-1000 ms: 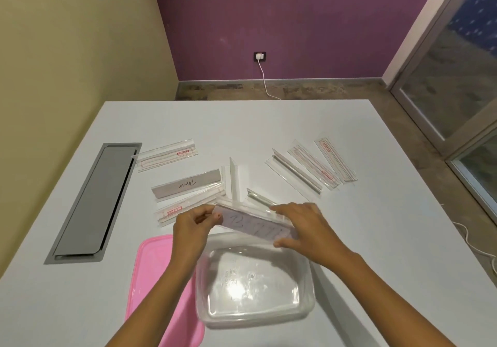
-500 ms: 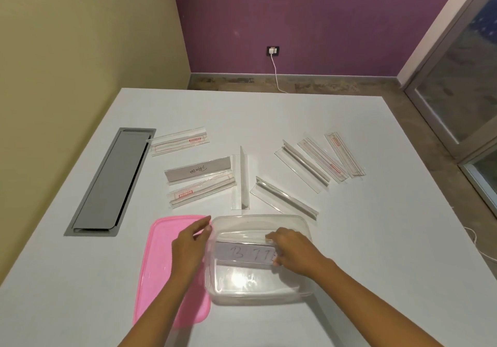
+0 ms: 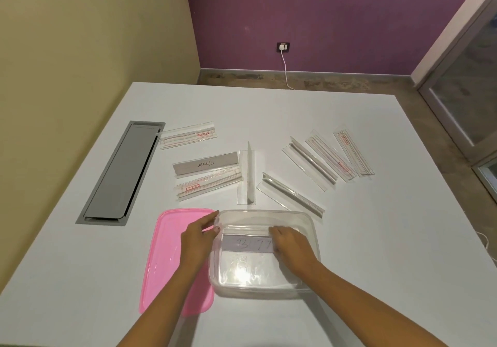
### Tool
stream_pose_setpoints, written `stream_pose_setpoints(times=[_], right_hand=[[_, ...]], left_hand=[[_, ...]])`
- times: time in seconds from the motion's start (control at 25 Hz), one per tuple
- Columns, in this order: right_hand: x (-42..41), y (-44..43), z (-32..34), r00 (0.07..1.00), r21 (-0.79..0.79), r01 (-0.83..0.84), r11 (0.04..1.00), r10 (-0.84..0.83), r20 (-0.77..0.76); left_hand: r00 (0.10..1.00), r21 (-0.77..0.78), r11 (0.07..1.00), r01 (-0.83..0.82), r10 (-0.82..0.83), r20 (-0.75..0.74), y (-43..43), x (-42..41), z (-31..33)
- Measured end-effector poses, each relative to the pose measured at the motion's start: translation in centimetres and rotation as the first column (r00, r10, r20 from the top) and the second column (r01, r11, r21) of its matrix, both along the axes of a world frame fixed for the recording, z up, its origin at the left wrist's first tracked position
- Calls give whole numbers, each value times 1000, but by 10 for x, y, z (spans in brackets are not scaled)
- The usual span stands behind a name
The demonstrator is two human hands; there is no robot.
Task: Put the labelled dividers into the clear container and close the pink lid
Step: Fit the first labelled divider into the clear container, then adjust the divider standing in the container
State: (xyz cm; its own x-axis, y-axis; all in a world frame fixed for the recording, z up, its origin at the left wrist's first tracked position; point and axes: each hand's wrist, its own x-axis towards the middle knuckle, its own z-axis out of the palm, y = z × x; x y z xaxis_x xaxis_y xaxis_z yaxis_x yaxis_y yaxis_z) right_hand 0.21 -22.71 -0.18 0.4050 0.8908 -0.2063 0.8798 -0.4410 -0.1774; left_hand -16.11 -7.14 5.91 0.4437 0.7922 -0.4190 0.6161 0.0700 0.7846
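Grey labelled divider marked "B 77" [image 3: 246,243] sits inside the clear rectangular plastic container [image 3: 255,290], across its far half. Left hand [image 3: 197,239] pinches the divider's left end by the container wall; right hand [image 3: 291,244] grips its right end, fingers curled. Flat pink plastic lid [image 3: 166,255] lies just left of the container on the white surface [image 3: 376,239]. Other dividers [image 3: 290,194] lie beyond.

A grey labelled divider [image 3: 246,244] is set crosswise inside the clear container [image 3: 309,220]; the pink lid [image 3: 166,252] is laid alongside, remaining dividers [image 3: 309,163] scattered beyond.
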Motion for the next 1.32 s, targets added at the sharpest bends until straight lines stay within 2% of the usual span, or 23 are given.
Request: stream_pose_setpoints(times=[0.08, 0.16, 0.28, 0.36, 0.44, 0.52, 0.6, 0.68, 0.76, 0.84, 0.92, 1.04, 1.12, 1.2, 1.24, 1.28, 1.32], right_hand=[[-6, 0, 7, 1000, 54, 4, 999, -3, -8], [-10, -1, 23, 999, 238, -21, 971, 29, -32], [-2, -3, 44, 1000, 594, -12, 804, 8, 9], [19, 2, 55, 987, 661, 160, 733, -138, -85], [51, 10, 57, 941, 596, 330, 732, -307, -143], [84, 19, 52, 906, 377, 422, 825, -396, -146], [104, 25, 43, 895, 83, 435, 896, -422, -144], [112, 27, 36, 910, -91, 384, 919, -394, -132], [111, 28, 29, 931, -150, 338, 929, -354, -92], [109, 27, 25, 939, -128, 335, 934, -341, -36], [108, 23, 25, 938, -82, 346, 935, -346, 25], [103, 13, 34, 935, 72, 347, 935, -351, 46], [99, 6, 46, 933, 269, 350, 898, -360, -13], [92, -2, 62, 944, 501, 320, 804, -315, -98], [88, -6, 70, 967, 590, 190, 785, -254, 25], [83, -11, 75, 956, 629, 30, 777, -207, 210], [78, -16, 78, 929, 639, -100, 763, -157, 334]], left_hand=[[1000, 5, 1000, -19, 19, 2, 0, 1, -2], [999, -4, 999, -36, 37, 8, 1, 1, -4], [996, -83, 993, -78, 82, 38, 4, -1, -8], [990, -162, 980, -114, 125, 58, 7, -3, -12], [986, -213, 967, -139, 155, 58, 10, -4, -15], [984, -240, 959, -151, 169, 58, 12, -4, -18], [982, -253, 955, -154, 175, 65, 13, -3, -19], [980, -251, 954, -162, 185, 68, 12, -3, -21], [977, -250, 952, -175, 199, 78, 11, -3, -21], [975, -250, 953, -173, 201, 91, 10, -4, -22], [986, -207, 969, -136, 152, 66, 7, -1, -19], [998, -25, 999, -35, 33, -58, 2, 8, -11], [999, 113, 993, -17, 22, -40, -3, 15, 0], [998, 200, 979, -42, 30, 61, -4, 23, 15], [995, 190, 981, -45, 27, 101, -2, 28, 24], [988, 112, 993, -46, 28, 153, 0, 34, 34], [975, -34, 999, -33, 40, 220, 4, 41, 45]])
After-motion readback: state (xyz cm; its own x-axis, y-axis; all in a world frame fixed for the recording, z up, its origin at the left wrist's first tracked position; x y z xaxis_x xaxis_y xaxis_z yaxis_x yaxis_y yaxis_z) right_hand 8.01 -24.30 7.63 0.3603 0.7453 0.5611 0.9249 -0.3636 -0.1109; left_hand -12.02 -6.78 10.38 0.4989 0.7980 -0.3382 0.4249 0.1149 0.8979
